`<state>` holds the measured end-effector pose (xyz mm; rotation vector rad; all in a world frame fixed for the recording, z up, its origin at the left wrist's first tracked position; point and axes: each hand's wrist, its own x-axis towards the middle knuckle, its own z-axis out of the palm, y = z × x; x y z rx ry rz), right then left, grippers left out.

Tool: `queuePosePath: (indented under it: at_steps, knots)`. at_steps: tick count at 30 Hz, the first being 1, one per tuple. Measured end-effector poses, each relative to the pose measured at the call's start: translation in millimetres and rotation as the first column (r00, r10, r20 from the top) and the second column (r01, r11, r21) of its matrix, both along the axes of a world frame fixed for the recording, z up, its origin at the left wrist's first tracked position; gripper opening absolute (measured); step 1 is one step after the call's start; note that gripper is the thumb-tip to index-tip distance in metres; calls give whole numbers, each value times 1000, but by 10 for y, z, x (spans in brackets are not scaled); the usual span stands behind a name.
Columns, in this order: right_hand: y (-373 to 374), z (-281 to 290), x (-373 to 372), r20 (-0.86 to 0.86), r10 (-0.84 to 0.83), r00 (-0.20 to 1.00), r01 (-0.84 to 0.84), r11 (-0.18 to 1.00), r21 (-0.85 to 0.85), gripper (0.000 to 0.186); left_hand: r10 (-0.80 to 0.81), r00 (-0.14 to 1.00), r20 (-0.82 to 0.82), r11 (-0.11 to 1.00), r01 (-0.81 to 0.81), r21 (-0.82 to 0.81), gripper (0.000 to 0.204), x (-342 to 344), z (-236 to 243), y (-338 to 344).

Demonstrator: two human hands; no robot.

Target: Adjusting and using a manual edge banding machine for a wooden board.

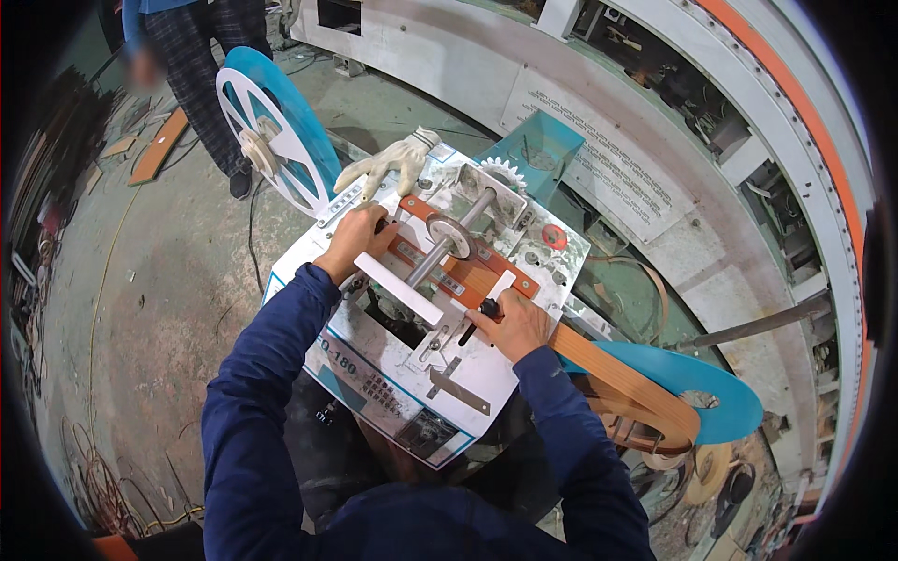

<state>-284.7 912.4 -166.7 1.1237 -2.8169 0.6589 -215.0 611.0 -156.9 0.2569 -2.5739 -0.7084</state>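
Note:
My left hand [354, 241] is closed around a dark knob [382, 225] at the left side of a white bench machine [304, 254]. At the right, my right hand [520, 327] pinches a black knob [488, 308] beside a white guide bar. Between the hands, a metal shaft [427, 265] with a small roller [450, 237] crosses above orange-brown guide plates. A wood-grain strip [617, 374] runs from a coil toward the machine and passes by my right hand. A pale work glove [398, 166] lies on the far left of the machine top.
A blue disc reel [734, 393] carries the coil at the right; a white-spoked reel with a blue disc [323, 159] stands at the left. Another person's legs [201, 75] are beyond it. A blue bin [533, 150] sits behind, near a large white machine [449, 65].

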Motion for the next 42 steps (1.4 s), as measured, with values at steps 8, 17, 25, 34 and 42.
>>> queuePosePath:
  at_steps: [8,17,25,34,42]
  knots:
    - [-4,-34,5,-8,6,1000,-6,1000,-15,51,162,980,111,982,-172,81,37,-178,9,3]
    - [-16,41,40,15,10,1000,-11,1000,9,50,173,975,141,976,-188,106,38,-235,-56,7]
    - [-20,12,4,15,5,1000,-5,1000,14,50,122,992,19,976,-123,182,46,130,134,-62]
    - [-23,-45,16,-162,21,987,-34,997,-76,49,-52,967,-250,989,85,125,37,578,-146,213]
    - [-579,953,124,-323,124,938,-216,938,-270,31,-22,954,-300,993,55,102,35,594,-272,155]
